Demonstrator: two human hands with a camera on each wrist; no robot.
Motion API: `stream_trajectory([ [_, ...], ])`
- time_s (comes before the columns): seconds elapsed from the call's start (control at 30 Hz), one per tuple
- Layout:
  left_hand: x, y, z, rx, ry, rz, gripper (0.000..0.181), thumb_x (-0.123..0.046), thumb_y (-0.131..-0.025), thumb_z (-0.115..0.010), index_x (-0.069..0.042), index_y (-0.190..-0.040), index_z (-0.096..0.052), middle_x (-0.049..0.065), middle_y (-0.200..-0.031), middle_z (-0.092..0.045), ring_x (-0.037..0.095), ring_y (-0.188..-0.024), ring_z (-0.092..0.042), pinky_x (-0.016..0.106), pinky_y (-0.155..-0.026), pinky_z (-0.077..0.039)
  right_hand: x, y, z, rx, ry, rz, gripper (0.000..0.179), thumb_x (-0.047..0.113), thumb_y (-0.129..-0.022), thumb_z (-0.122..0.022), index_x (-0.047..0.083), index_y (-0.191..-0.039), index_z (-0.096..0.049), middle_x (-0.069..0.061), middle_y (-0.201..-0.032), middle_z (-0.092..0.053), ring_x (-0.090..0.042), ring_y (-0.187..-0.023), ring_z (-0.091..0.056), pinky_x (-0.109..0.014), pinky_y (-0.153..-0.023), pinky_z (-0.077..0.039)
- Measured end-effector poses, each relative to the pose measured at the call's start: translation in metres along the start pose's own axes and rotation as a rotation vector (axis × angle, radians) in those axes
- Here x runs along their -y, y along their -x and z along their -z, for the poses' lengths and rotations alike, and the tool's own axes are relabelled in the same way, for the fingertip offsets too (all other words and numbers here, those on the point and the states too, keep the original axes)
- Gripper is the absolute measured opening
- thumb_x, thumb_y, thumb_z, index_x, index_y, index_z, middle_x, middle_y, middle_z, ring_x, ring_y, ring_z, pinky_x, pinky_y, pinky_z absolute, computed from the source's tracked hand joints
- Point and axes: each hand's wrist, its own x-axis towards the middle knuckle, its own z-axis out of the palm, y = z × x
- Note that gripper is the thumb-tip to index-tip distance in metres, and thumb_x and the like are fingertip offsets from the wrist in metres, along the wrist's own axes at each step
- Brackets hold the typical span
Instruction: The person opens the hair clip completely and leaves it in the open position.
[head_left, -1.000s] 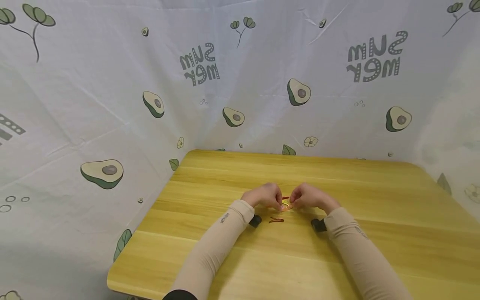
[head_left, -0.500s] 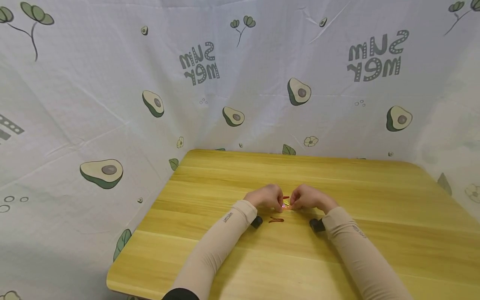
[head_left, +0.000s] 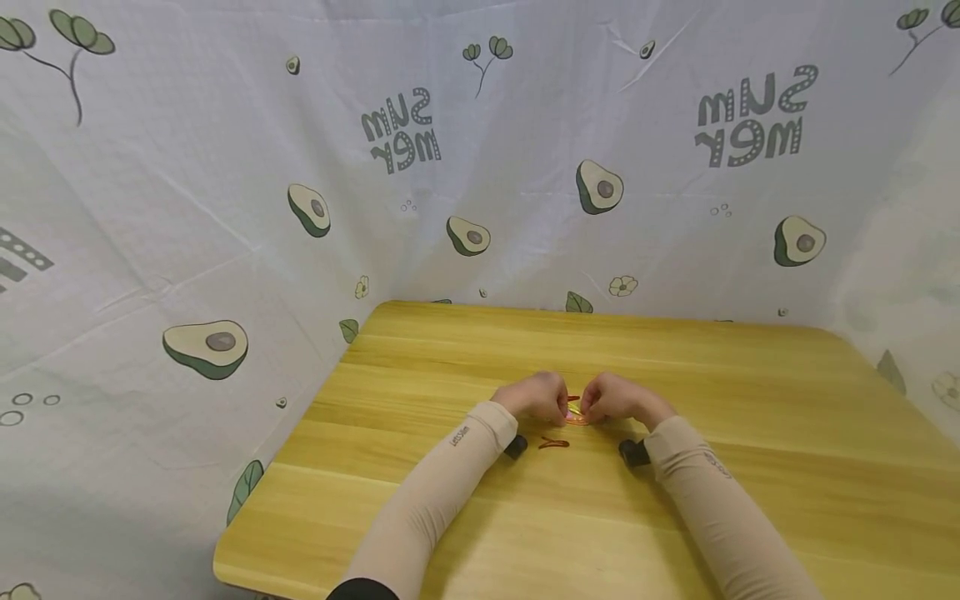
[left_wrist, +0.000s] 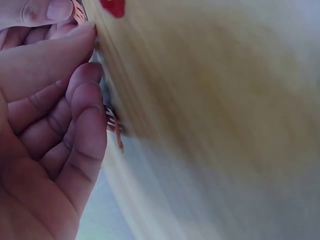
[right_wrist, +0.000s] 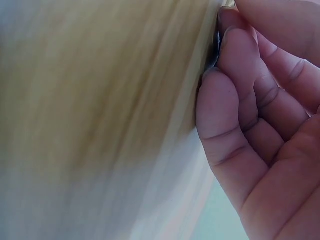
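Note:
In the head view, my left hand [head_left: 531,395] and right hand [head_left: 619,398] meet low over the table, fingertips pinching opposite ends of a small orange-pink hair clip [head_left: 576,422]. A slotted orange end of it [left_wrist: 78,12] shows at the left thumb tip in the left wrist view. Just behind lie a yellow clip-like piece [head_left: 574,408] and a dark red one [head_left: 573,398], both partly hidden by the hands. Nearer the body, a reddish-brown hair clip [head_left: 553,443] lies spread in a V. My right fingers [right_wrist: 240,55] cover most of their end.
The yellow wood-grain table [head_left: 465,350] has rounded corners. A white curtain [head_left: 525,125] printed with avocados surrounds its back and sides. Black wrist cameras [head_left: 634,452] hang below both beige sleeves [head_left: 442,475], close to the tabletop.
Both hands stay together around the orange-pink clip; its visible part has shifted and levelled slightly between the fingertips. The left hand has edged right. The V-shaped clip lies still.

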Motion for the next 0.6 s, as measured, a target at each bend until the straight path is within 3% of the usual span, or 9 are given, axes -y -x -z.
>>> stream_trajectory([
  [0.2, -0.0013, -0.0008, -0.0017, -0.001, -0.009, 0.015, 0.013, -0.014, -0.075, -0.069, -0.015, -0.063, -0.064, -0.007, -0.057, -0.055, 0.005, -0.048, -0.042, 0.017, -0.045, -0.036, -0.0011, 0.0010, -0.0005, 0.001, 0.001, 0.015, 0.006, 0.000, -0.073, -0.064, -0.003, -0.079, -0.062, -0.002, -0.068, -0.057, -0.012, -0.058, -0.047, -0.026, -0.053, -0.040],
  [0.43, -0.0031, 0.0005, -0.0024, -0.024, -0.044, 0.022, 0.020, -0.012, -0.074, -0.067, -0.014, -0.055, -0.061, -0.007, -0.047, -0.045, 0.006, -0.041, -0.033, 0.018, -0.039, -0.028, -0.0036, 0.0026, -0.0001, 0.016, 0.000, -0.021, 0.007, 0.002, -0.074, -0.065, -0.002, -0.079, -0.062, 0.000, -0.068, -0.056, -0.011, -0.060, -0.047, -0.025, -0.054, -0.040],
  [0.6, -0.0044, 0.0020, -0.0023, -0.031, -0.018, 0.029, 0.021, -0.009, -0.073, -0.067, -0.013, -0.053, -0.058, -0.007, -0.044, -0.042, 0.005, -0.039, -0.032, 0.018, -0.038, -0.026, -0.0016, 0.0035, -0.0004, 0.019, 0.005, -0.026, 0.008, 0.003, -0.073, -0.066, -0.002, -0.079, -0.063, -0.001, -0.069, -0.057, -0.012, -0.060, -0.048, -0.025, -0.054, -0.041],
])
